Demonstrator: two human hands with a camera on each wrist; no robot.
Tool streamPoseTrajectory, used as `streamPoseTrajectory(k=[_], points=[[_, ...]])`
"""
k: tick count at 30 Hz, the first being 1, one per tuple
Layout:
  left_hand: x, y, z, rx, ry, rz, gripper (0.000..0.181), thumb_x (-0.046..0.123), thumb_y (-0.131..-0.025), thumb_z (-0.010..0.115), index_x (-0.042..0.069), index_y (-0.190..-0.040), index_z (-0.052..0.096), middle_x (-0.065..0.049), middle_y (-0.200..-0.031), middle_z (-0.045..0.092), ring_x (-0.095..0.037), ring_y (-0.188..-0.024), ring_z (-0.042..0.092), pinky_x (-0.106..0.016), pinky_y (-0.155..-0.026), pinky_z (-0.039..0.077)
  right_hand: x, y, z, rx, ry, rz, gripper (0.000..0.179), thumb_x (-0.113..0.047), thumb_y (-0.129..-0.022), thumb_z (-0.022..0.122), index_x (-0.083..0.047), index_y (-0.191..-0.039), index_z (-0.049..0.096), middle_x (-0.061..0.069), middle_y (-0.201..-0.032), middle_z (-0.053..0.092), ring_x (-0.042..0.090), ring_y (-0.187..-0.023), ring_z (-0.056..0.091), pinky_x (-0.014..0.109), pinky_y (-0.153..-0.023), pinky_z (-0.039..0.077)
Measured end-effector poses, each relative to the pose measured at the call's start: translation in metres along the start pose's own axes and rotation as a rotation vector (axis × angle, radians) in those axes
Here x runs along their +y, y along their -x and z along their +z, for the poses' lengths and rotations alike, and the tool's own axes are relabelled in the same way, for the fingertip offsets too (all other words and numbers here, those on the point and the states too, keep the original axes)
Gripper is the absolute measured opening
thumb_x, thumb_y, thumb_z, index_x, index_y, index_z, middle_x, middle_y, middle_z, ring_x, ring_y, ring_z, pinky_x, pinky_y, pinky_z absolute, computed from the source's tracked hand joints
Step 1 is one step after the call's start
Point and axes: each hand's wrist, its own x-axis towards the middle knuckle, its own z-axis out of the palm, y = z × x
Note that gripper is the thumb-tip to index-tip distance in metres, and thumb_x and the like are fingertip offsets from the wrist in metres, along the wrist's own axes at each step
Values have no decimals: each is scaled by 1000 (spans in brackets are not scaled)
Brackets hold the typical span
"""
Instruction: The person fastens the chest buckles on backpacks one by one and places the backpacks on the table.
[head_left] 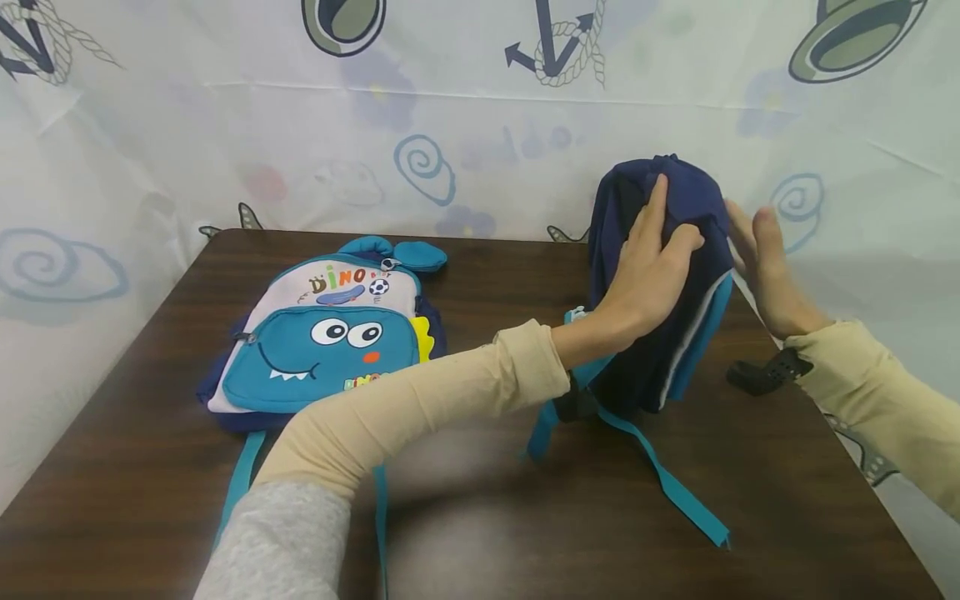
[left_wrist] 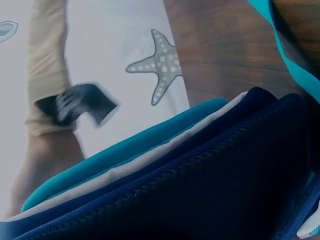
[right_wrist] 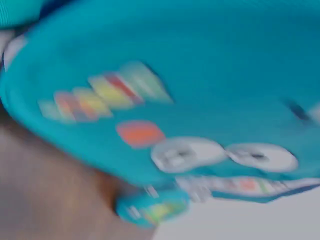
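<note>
A dark blue child's backpack (head_left: 667,217) stands tilted on the table, its dark side toward the head camera. My left hand (head_left: 648,267) lies against that side with the index finger straight along it. My right hand (head_left: 776,275) is at the bag's right edge, thumb raised and fingers partly hidden behind the bag. Seen from the left wrist, the bag's dark panel (left_wrist: 210,185) fills the lower part, edged in white and teal. Blurred in the right wrist view is its teal front pocket (right_wrist: 225,90), with cartoon eyes and an orange spot.
On the left of the brown table (head_left: 465,508) lies a second backpack (head_left: 322,350) with a teal dinosaur face and "DINO" lettering. A loose teal strap (head_left: 682,492) trails from the held-up bag toward the front. Behind the table hangs a white printed cloth (head_left: 480,117).
</note>
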Motion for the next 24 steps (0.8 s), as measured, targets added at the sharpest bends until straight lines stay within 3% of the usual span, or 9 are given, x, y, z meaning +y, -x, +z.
streamPoseTrajectory(k=[2,4,7,11,18,24], points=[[1,-1,1,2,-7,-5,71,44,-96,35,45,-157,-2,23,-164,1,-2,-153,-2,-45,-126,-3,-13,-4,-11,-9,180,12,75,-64,-102,13,-19,-162,4,0,-169,-6,11,-155,-10,41,-122,-17],[0,-1,2,4,-12,-8,71,45,-96,35,46,-157,-1,23,-164,1,-1,-153,-2,-46,-126,-2,-28,-9,-18,-39,346,28,70,-56,-105,10,-16,-162,2,5,-169,-8,17,-155,-13,46,-122,-16],[-2,-1,1,8,-13,-13,71,44,-96,37,46,-156,-1,22,-165,2,-4,-154,-1,-48,-126,-1,-51,-17,-18,-149,541,36,65,-48,-107,7,-14,-162,0,9,-168,-11,28,-154,-14,56,-122,-13],[-4,-1,-4,28,-1,-15,72,43,-96,39,48,-156,-1,24,-164,2,-6,-154,1,-52,-126,5,-74,-31,-7,-266,650,42,70,-54,-106,12,-15,-161,-5,9,-167,-17,34,-153,-18,66,-118,-11],[-4,0,-7,11,30,-9,70,40,-99,38,46,-156,-2,26,-163,1,-1,-153,3,-50,-125,13,-100,-42,8,-296,848,-2,77,-61,-103,15,-16,-160,-11,9,-167,-19,35,-153,-19,68,-115,-16],[-3,2,-4,-12,45,-5,64,48,-104,37,48,-156,0,22,-164,1,-3,-153,3,-50,-125,12,-115,-48,20,-389,955,63,80,-68,-100,11,-18,-158,-15,5,-165,-25,34,-152,-21,70,-114,-15]])
